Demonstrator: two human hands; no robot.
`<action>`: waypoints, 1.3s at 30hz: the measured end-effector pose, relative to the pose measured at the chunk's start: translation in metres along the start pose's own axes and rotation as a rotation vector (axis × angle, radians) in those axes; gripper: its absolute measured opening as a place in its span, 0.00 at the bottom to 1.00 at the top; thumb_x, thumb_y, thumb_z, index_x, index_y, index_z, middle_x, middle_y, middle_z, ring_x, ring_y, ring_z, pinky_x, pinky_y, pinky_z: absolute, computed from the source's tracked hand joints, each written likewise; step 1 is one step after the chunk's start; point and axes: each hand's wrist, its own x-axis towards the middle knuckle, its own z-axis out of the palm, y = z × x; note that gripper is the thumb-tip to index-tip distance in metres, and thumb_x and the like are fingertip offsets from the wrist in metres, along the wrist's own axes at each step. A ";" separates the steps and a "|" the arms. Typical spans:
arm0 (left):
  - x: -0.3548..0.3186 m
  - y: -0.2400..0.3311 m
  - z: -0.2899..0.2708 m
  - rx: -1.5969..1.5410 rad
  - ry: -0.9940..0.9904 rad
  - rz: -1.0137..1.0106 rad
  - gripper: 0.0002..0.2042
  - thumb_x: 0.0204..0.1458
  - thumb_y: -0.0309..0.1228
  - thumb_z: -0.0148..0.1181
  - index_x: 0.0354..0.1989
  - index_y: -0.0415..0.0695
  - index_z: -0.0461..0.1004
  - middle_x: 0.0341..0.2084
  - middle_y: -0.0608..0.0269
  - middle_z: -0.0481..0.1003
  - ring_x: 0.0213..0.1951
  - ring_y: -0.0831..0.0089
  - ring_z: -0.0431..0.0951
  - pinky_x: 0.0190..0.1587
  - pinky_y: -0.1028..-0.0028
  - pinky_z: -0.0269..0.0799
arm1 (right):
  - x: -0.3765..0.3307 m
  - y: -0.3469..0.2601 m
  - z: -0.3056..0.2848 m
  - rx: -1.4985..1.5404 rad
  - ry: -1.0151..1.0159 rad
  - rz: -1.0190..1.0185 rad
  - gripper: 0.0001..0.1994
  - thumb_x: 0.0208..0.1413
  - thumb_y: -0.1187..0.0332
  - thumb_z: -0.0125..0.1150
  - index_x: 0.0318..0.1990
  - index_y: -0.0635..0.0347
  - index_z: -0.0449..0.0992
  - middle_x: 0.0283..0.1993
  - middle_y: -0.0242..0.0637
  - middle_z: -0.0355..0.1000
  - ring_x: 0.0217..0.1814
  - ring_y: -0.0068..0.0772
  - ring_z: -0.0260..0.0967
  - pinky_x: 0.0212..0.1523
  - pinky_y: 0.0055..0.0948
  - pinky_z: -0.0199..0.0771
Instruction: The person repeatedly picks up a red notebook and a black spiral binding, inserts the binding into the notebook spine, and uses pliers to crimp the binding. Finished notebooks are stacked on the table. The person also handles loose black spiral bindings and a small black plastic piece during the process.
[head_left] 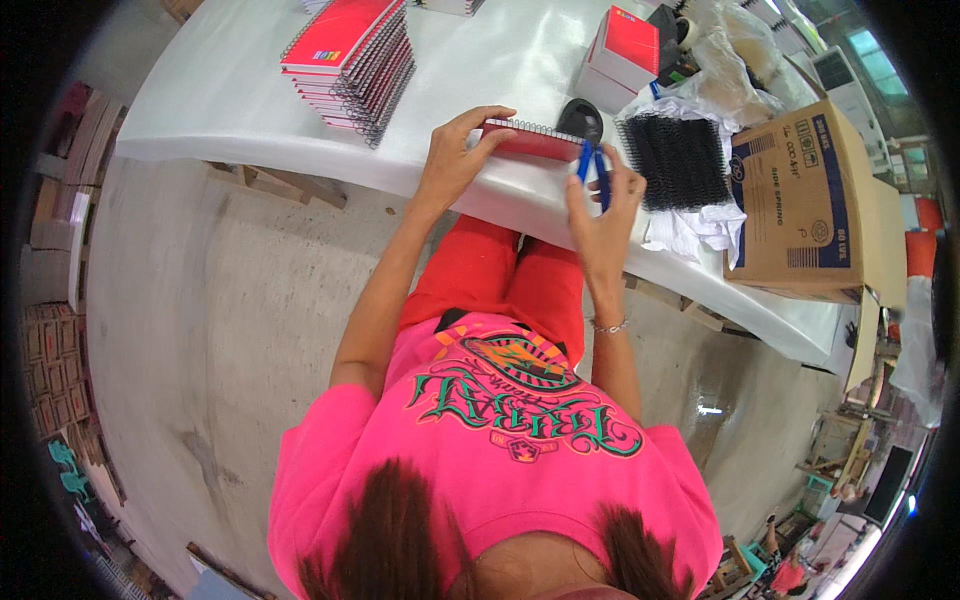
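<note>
Near the table's front edge, my left hand (465, 150) grips one end of a red spiral notebook (530, 143), its coil binding facing up and away from me. My right hand (607, 200) is closed around blue-handled pliers (600, 178), whose head meets the notebook's right end at the coil. The exact contact of the jaws is too small to make out. Just behind the pliers lies a dark rounded object (580, 120). A pile of black spiral coils (676, 160) rests on white crumpled wrapping (690, 230) to the right of my right hand.
A tall stack of red spiral notebooks (345, 65) stands at the back left of the white table (220, 90). Further right are a red-topped stack (620, 55), clear plastic bags (735, 60) and an open cardboard box (800, 200) near the table's edge.
</note>
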 end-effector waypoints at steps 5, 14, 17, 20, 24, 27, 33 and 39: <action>-0.001 0.000 -0.001 -0.062 -0.013 -0.081 0.11 0.56 0.29 0.61 0.45 0.37 0.79 0.36 0.56 0.82 0.42 0.70 0.82 0.46 0.71 0.75 | -0.020 -0.022 0.032 0.032 -0.087 -0.232 0.34 0.47 0.68 0.70 0.64 0.61 0.66 0.53 0.49 0.60 0.51 0.47 0.66 0.51 0.38 0.72; -0.009 0.001 -0.001 -0.116 -0.002 -0.122 0.11 0.56 0.23 0.56 0.46 0.35 0.78 0.35 0.55 0.83 0.40 0.74 0.84 0.41 0.75 0.77 | -0.027 -0.019 0.050 0.000 -0.118 -0.294 0.34 0.46 0.71 0.71 0.64 0.59 0.68 0.53 0.47 0.61 0.53 0.43 0.66 0.52 0.36 0.72; -0.010 -0.002 0.001 -0.117 0.020 -0.114 0.11 0.56 0.23 0.56 0.46 0.36 0.78 0.34 0.56 0.84 0.39 0.73 0.84 0.41 0.75 0.77 | -0.028 -0.019 0.052 -0.018 -0.111 -0.282 0.32 0.48 0.71 0.69 0.64 0.60 0.67 0.52 0.48 0.63 0.50 0.44 0.68 0.48 0.37 0.73; -0.015 -0.003 0.002 -0.063 0.043 -0.073 0.11 0.57 0.23 0.55 0.47 0.36 0.78 0.34 0.55 0.83 0.38 0.72 0.84 0.40 0.75 0.77 | -0.029 -0.028 0.048 0.272 -0.257 -0.028 0.25 0.56 0.67 0.63 0.61 0.64 0.68 0.49 0.48 0.68 0.45 0.46 0.73 0.45 0.37 0.76; -0.018 0.000 0.005 0.048 0.062 -0.022 0.12 0.58 0.22 0.53 0.48 0.36 0.77 0.34 0.53 0.83 0.38 0.72 0.84 0.39 0.75 0.76 | -0.006 -0.018 0.032 1.242 -0.711 0.632 0.21 0.66 0.59 0.50 0.57 0.66 0.68 0.46 0.42 0.73 0.41 0.38 0.73 0.45 0.33 0.75; -0.017 0.004 0.003 0.020 0.149 0.004 0.09 0.57 0.25 0.58 0.44 0.38 0.78 0.30 0.52 0.81 0.29 0.67 0.82 0.33 0.71 0.74 | 0.000 -0.015 0.017 1.033 -0.740 0.506 0.24 0.65 0.56 0.50 0.60 0.67 0.67 0.47 0.41 0.73 0.41 0.34 0.72 0.46 0.30 0.72; 0.007 0.074 -0.061 0.017 0.315 -0.090 0.10 0.57 0.30 0.62 0.43 0.39 0.82 0.31 0.66 0.82 0.31 0.86 0.76 0.36 0.79 0.72 | 0.020 0.058 -0.015 0.045 -0.231 0.026 0.25 0.61 0.62 0.56 0.64 0.63 0.64 0.52 0.49 0.66 0.51 0.44 0.66 0.54 0.36 0.65; 0.081 0.100 -0.169 0.040 0.369 0.088 0.15 0.61 0.33 0.53 0.48 0.35 0.79 0.42 0.62 0.80 0.45 0.76 0.78 0.51 0.77 0.71 | 0.018 0.092 0.013 -0.505 0.092 -0.174 0.28 0.59 0.64 0.57 0.65 0.66 0.61 0.59 0.60 0.60 0.59 0.59 0.60 0.59 0.51 0.60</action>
